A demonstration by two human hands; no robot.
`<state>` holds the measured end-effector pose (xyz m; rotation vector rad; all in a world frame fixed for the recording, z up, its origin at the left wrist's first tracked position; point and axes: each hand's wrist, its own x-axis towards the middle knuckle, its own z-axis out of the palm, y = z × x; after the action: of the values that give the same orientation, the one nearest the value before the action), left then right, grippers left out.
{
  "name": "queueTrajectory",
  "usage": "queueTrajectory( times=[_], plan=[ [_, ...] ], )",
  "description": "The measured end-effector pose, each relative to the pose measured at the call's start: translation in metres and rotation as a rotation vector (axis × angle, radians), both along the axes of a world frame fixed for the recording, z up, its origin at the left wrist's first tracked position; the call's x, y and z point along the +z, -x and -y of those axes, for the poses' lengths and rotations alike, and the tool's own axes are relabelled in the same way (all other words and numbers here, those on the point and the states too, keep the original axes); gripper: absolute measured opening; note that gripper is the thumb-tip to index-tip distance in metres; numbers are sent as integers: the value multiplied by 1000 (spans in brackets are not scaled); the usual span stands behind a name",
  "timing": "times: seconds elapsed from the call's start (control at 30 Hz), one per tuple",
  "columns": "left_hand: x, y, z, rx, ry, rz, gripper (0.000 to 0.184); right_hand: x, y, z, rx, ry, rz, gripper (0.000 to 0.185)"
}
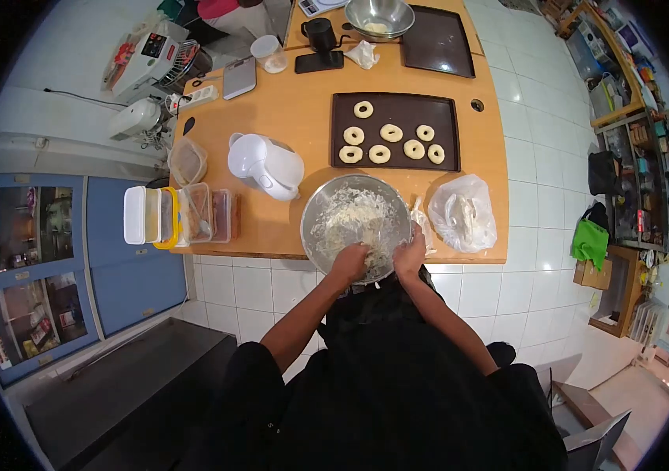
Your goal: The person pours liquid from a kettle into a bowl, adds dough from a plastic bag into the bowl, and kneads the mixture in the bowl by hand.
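A metal mixing bowl (312, 250) sits at the table's front edge, with loose flour and shaggy dough (354, 224) inside. My left hand (352, 262) reaches into the bowl, its fingers curled down into the dough and partly hidden by it. At the bowl's right side, my right hand (409, 254) grips the rim, closed around it. A white plastic bag (464, 212) lies to the right of the bowl, with a narrow, pale floury item (421, 218) between them.
Behind the bowl, a dark baking tray (397, 166) carries several dough rings (391, 133). A white electric kettle (265, 165) and plastic tubs (197, 212) stand left. Farther back are a black pitcher (319, 34), another tray (438, 43), metal bowls (379, 17) and another person (236, 17).
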<state>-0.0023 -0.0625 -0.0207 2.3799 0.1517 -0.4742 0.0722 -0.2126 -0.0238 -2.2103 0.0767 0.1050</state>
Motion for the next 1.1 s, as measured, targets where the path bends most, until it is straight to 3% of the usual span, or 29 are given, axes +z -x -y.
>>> queueTrajectory(
  times=[0.2, 0.3, 0.4, 0.5, 0.6, 0.63, 0.83, 0.93, 1.1],
  plan=[
    [24, 7, -7, 184, 213, 138, 50, 0, 3, 3, 20, 15, 40, 59],
    [23, 10, -14, 221, 155, 94, 54, 3, 4, 3, 52, 27, 29, 60],
    [32, 11, -13, 136, -62, 134, 61, 3, 3, 5, 83, 19, 39, 61],
    [40, 7, -3, 108, -207, -154, 64, 0, 5, 7, 83, 7, 32, 62],
    [14, 12, 5, 47, -155, -220, 63, 2, 5, 4, 83, 1, 8, 62],
    [3, 11, 5, 33, -158, -166, 52, 0, 5, 5, 84, 8, -10, 61],
    [-43, 1, -6, 83, -131, 143, 39, -1, 5, 9, 121, 21, -10, 63],
    [-40, -11, -12, 202, -49, 101, 40, -5, 7, 9, 117, 23, 24, 63],
    [-14, -31, -21, 252, -167, 80, 49, -4, 10, 9, 122, 8, 80, 63]
  ],
)
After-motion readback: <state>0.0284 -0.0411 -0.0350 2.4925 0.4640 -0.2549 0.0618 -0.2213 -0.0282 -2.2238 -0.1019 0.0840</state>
